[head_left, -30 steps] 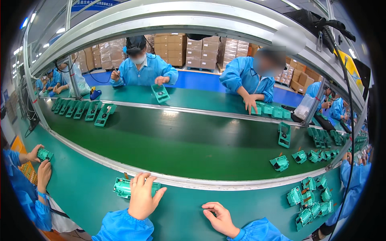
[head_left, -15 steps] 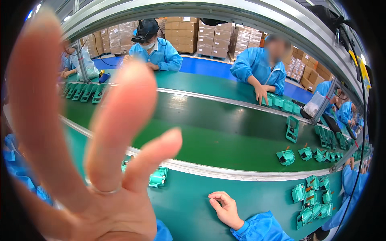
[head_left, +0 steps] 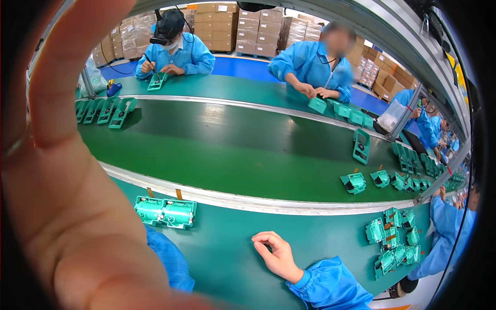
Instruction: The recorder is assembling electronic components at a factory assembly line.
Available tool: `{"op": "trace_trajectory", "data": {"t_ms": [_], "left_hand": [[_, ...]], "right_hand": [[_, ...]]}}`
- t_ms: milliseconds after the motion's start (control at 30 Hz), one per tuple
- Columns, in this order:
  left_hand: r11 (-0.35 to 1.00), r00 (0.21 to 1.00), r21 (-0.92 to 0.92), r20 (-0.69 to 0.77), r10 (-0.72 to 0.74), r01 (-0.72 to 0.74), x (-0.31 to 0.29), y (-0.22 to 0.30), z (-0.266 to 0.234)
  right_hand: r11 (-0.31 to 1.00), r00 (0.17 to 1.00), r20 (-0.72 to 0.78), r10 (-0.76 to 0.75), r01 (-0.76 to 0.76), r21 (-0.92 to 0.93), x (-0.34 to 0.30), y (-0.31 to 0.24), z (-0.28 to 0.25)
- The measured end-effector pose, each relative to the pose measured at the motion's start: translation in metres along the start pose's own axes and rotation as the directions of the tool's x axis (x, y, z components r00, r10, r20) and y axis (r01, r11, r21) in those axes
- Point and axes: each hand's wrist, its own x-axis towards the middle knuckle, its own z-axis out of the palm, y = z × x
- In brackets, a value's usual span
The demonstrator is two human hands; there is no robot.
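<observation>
My left hand (head_left: 82,217) looms large and blurred at the left, very close to the camera. Its palm side faces the view, and the fingers stretch upward past the picture's edge with nothing in them. My right hand (head_left: 278,256) lies on the near green worktop (head_left: 227,248), its fingers loosely curled toward the thumb; no object shows in it. Between the two hands, nearer the left one, sit two green plastic housings, a left one (head_left: 149,211) and a right one (head_left: 179,214), side by side, each with an orange-brown tab sticking up.
Several similar housings (head_left: 391,235) cluster at the right of the worktop. A green conveyor belt (head_left: 217,150) carries more parts. Across it, one person works on a green part (head_left: 157,81) with a pen-shaped tool; another handles a housing (head_left: 317,105). A metal frame post (head_left: 439,183) stands at right.
My left hand has come nearer the camera and further left, uncovering the two housings. The view has shifted slightly; my right hand keeps its curled pose. The person across now handles a green part.
</observation>
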Motion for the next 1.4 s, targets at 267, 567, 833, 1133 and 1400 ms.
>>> {"op": "trace_trajectory", "data": {"t_ms": [267,567,833,1133,1400], "left_hand": [[0.961,0.996,0.264,0.024,0.080,-0.084,0.006,-0.004,-0.002],[0.809,0.983,0.559,0.084,0.164,-0.182,0.013,0.001,-0.012],[0.940,0.941,0.045,-0.029,-0.337,0.338,-0.029,0.011,0.043],[0.574,0.636,0.814,0.400,-0.661,0.085,-0.168,-0.050,0.044],[0.358,0.572,0.919,0.208,-0.794,0.163,-0.180,-0.062,0.024]], "right_hand": [[1.000,0.998,-0.061,0.001,-0.001,-0.013,0.006,0.004,-0.003],[0.998,0.999,-0.001,-0.037,0.037,-0.040,0.008,-0.011,-0.006],[1.000,0.999,0.043,-0.005,0.005,0.001,0.000,-0.003,-0.006],[0.649,0.914,-0.219,-0.341,0.060,-0.759,0.063,-0.016,-0.112],[0.503,0.625,-0.735,-0.262,-0.561,-0.657,0.080,0.059,-0.233]]}}
